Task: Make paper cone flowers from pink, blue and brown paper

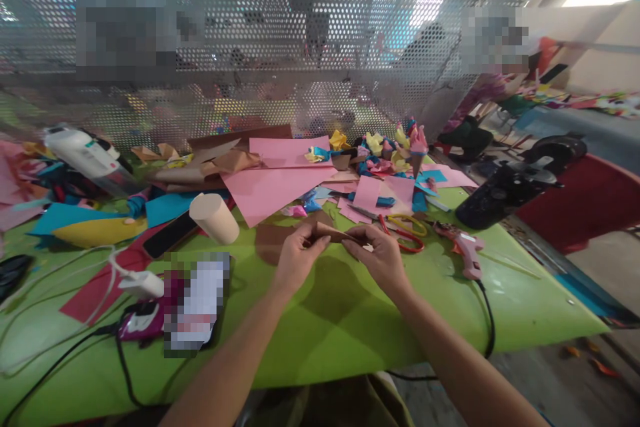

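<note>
Both of my hands pinch a piece of brown paper (pixel 333 232) above the green table (pixel 320 347). On its left end, the thumb and fingers of my left hand (pixel 303 250) are closed. My right hand (pixel 377 252) grips the right end the same way. The paper looks bent or folded between them; its far side is partly hidden by my fingers. Behind my left hand lies another flat brown paper piece (pixel 270 243). Just beyond my right hand are scissors (pixel 413 240) with red and yellow handles. A pink glue gun (pixel 469 257) lies farther right.
A cardboard tube (pixel 215 218), a phone (pixel 200 303) and a power strip (pixel 143 320) with cables are on the left. Pink sheets (pixel 280 183) and crumpled paper flowers (pixel 375 143) lie at the back, before a perforated metal panel (pixel 280 33). A dark bottle (pixel 500 190) stands right.
</note>
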Demonstrator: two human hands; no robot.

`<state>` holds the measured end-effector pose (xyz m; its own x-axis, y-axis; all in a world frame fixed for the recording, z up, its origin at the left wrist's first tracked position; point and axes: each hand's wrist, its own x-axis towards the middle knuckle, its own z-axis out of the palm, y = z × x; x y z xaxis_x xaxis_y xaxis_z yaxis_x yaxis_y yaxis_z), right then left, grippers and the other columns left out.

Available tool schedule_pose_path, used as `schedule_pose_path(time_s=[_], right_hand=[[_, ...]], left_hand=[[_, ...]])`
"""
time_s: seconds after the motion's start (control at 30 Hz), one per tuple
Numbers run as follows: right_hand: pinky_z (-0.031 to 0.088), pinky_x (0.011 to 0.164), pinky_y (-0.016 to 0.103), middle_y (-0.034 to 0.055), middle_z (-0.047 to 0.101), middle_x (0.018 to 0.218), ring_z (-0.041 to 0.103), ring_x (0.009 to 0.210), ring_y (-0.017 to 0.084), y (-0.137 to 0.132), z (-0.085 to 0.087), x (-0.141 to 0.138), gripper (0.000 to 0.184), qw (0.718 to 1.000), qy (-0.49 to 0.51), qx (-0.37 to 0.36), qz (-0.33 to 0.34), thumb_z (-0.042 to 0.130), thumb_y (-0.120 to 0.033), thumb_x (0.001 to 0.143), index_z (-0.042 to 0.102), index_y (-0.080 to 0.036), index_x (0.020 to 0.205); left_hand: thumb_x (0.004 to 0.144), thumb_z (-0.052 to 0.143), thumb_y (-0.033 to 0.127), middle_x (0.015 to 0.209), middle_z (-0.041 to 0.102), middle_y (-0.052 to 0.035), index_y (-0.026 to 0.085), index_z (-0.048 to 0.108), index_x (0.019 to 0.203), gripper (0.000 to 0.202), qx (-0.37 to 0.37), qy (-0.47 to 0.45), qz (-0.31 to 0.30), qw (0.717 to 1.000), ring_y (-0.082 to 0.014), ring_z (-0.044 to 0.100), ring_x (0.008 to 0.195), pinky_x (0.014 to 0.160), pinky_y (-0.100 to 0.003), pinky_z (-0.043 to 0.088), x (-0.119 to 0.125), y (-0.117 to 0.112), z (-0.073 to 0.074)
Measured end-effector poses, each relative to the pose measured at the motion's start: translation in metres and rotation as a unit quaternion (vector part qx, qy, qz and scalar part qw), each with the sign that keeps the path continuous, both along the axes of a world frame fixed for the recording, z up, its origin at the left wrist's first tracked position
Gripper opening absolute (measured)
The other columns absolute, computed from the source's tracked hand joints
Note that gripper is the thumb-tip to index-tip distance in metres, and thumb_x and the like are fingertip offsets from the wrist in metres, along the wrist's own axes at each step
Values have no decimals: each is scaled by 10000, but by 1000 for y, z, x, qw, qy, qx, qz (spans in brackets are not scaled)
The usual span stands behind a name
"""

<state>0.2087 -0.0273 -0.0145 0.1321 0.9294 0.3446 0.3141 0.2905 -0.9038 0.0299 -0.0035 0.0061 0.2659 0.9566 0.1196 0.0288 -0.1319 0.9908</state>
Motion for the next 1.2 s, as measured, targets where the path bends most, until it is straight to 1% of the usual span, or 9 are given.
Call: schedule_pose_path(time_s=[0.13,0.23,0.33,0.4,0.57,0.7,0.83,1.03,1.2], right_hand=[[504,595,277,26,718,699,637,625,176,0,-1,0,121,1000,-17,6,6,694,-311,807,738,-199,808],[517,611,282,32,731,721,654,643,182,0,-2,-1,116,999,-27,14,12,693,-308,811,741,-203,823],[517,620,285,37,745,753,659,661,185,0,-2,-3,125,999,-44,15,16,716,-316,797,748,-208,851],[514,617,284,36,748,759,656,661,183,0,-3,-4,134,999,-50,13,16,726,-320,788,751,-210,860],[529,641,293,33,748,744,665,670,187,0,-3,-3,132,1000,-23,-1,10,715,-329,787,741,-205,826],[532,629,299,31,748,735,664,654,189,1,-2,-2,130,1000,8,-25,16,728,-323,760,738,-205,815],[520,610,296,38,748,734,656,654,192,2,-2,-3,150,999,20,-38,22,732,-333,737,739,-202,809],[504,613,292,30,735,713,639,641,184,1,-2,-2,155,998,16,-47,30,737,-341,730,741,-202,796],[491,607,280,30,738,725,637,656,180,2,-8,-1,172,998,17,-52,34,753,-344,743,751,-196,831]], left_hand=[[799,712,326,821,733,-32,171,778,933,215,-18,-20,-7,1000,-170,625,763,712,-256,482,0,1,-2],[766,742,301,810,732,-42,164,789,897,195,-20,-31,-15,999,-177,628,770,716,-259,481,1,1,-3],[757,743,279,797,727,-48,160,791,847,157,-19,-25,1,1000,-180,626,774,724,-264,476,2,2,-6],[759,735,279,802,730,-46,162,790,852,159,-27,-24,12,999,-183,627,784,734,-269,475,2,3,-9],[747,742,305,803,734,-44,168,781,834,167,-45,-28,29,998,-179,619,768,713,-268,470,0,4,-13],[716,780,308,783,739,-51,171,808,854,196,-60,-13,7,998,-157,576,698,632,-250,426,-3,5,-12],[711,799,336,777,745,-51,172,822,854,218,-79,-43,-25,996,-153,585,703,645,-251,432,-4,7,-12],[696,825,353,774,747,-44,177,816,834,224,-103,-65,-22,992,-145,600,713,664,-248,439,-2,10,-20],[694,824,339,771,745,-38,172,808,825,212,-111,-76,-21,991,-132,601,709,681,-245,447,-1,10,-23]])
